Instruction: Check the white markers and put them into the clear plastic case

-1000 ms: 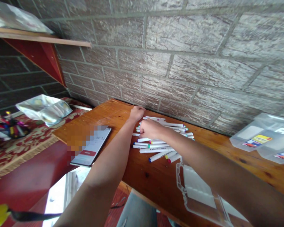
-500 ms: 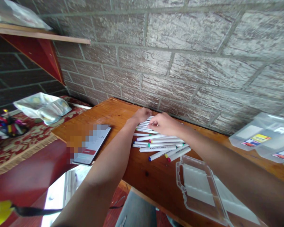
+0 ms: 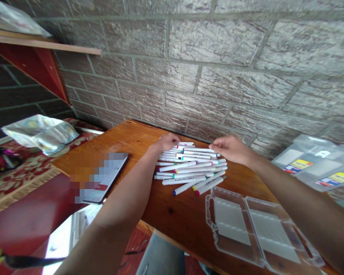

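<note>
1. Right hand (image 3: 231, 148) has shifted from over the markers (image 3: 193, 166) to their far right ends;
2. Nearest: open clear case (image 3: 254, 229) on the table (image 3: 160, 214);
3. Beyond: markers, piled leftward of the right hand; long axes mostly left-right;
4. Farthest: right fingers curled; left hand (image 3: 169, 141) bent beside the far left ends; whether either pinches a marker, cannot tell.

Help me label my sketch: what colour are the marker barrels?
The marker barrels are white; best seen in the head view.
</note>
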Demonstrator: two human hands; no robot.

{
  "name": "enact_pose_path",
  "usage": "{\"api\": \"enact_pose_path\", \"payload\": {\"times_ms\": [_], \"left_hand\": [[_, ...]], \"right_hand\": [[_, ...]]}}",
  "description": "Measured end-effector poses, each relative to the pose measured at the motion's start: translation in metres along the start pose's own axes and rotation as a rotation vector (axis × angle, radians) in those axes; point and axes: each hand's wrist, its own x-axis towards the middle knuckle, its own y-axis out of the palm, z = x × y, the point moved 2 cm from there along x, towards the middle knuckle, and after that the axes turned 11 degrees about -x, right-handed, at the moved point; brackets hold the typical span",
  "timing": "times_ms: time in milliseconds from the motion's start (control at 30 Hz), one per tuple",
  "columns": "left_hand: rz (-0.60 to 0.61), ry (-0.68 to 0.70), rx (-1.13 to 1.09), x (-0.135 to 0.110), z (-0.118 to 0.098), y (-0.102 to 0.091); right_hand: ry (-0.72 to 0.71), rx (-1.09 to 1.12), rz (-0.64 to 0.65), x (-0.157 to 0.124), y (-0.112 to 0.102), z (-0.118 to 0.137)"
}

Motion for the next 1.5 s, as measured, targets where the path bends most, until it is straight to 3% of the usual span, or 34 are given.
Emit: {"api": "enact_pose_path", "payload": {"times_ms": [167, 667, 867, 1033, 1167, 1333, 1500], "left_hand": [[0.067, -0.001, 0.041, 0.000, 0.001, 0.001], [0.071, 0.066, 0.072, 0.003, 0.002, 0.003], [-0.014, 0.180, 0.021, 0.004, -0.010, 0.002], [-0.047, 0.361, -0.071, -0.009, -0.049, 0.006], [0.034, 0.496, -0.204, -0.033, -0.100, 0.030], [0.242, 0.604, -0.268, -0.064, -0.156, 0.074], [0.312, 0.629, -0.257, -0.084, -0.176, 0.107]], "right_hand": [[0.001, -0.034, 0.011, -0.005, 0.005, 0.001], [-0.008, -0.062, 0.011, 0.000, 0.011, -0.001], [-0.003, 0.003, -0.018, -0.033, -0.006, -0.014], [0.069, 0.196, -0.143, -0.100, -0.026, -0.030], [0.268, 0.464, -0.334, -0.145, -0.028, -0.042], [0.276, 0.739, -0.476, -0.162, -0.007, -0.044], [0.173, 0.793, -0.544, -0.166, 0.006, -0.041]]}}
